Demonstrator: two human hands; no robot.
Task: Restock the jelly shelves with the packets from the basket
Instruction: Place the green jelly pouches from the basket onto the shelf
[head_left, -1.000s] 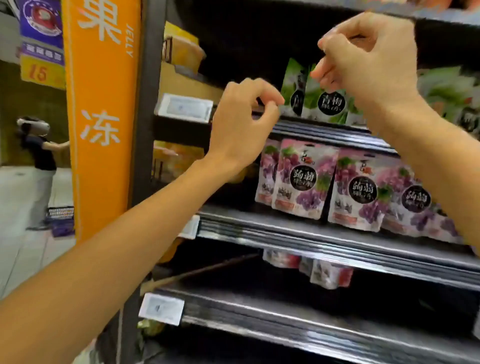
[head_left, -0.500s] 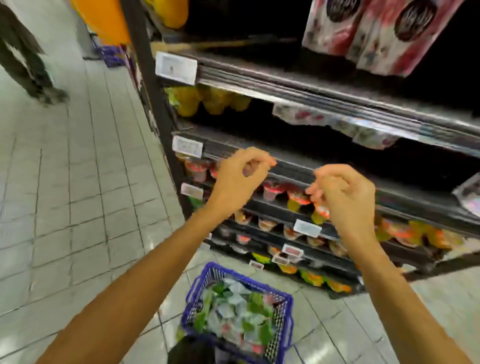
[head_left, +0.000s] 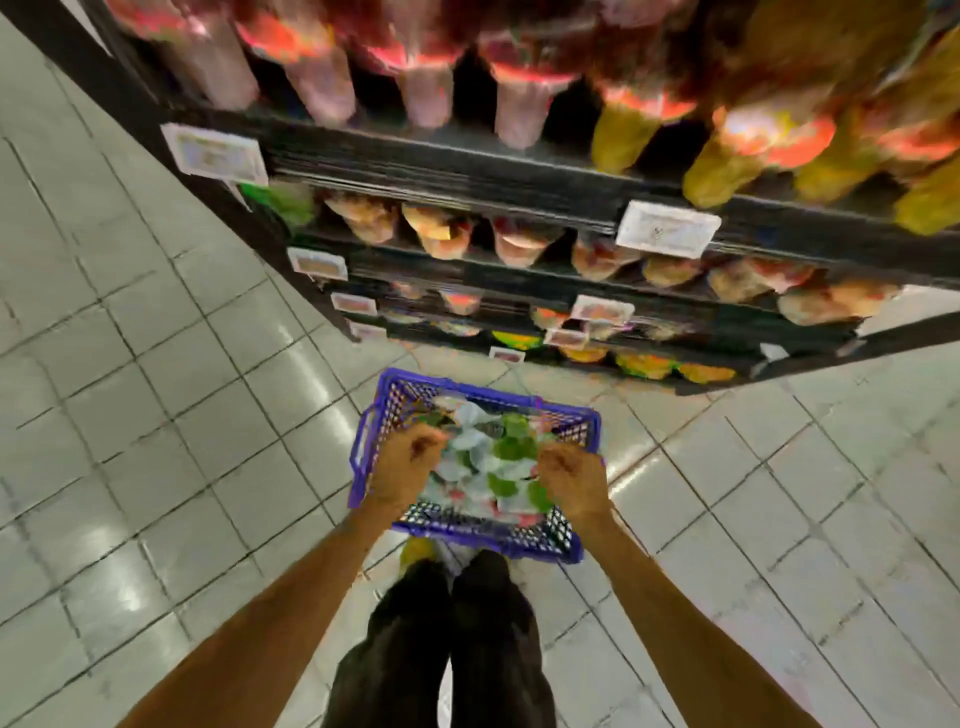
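Floor basket (head_left: 572, 417) heaped with packets (head_left: 480, 460); bulk of restocking remains. Both left hand (head_left: 410, 463) and right hand (head_left: 572, 480) curl over them; grip unclear, blurred.

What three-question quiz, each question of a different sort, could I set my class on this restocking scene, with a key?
1. True or false: the basket stands on a shelf.
2. Where are the left hand and right hand? A) over the basket B) on a price tag C) at the person's sides
3. Fill in: the basket holds a heap of ____.

Key: 1 false, it stands on the tiled floor in front of the shelves; 2 A; 3 packets.
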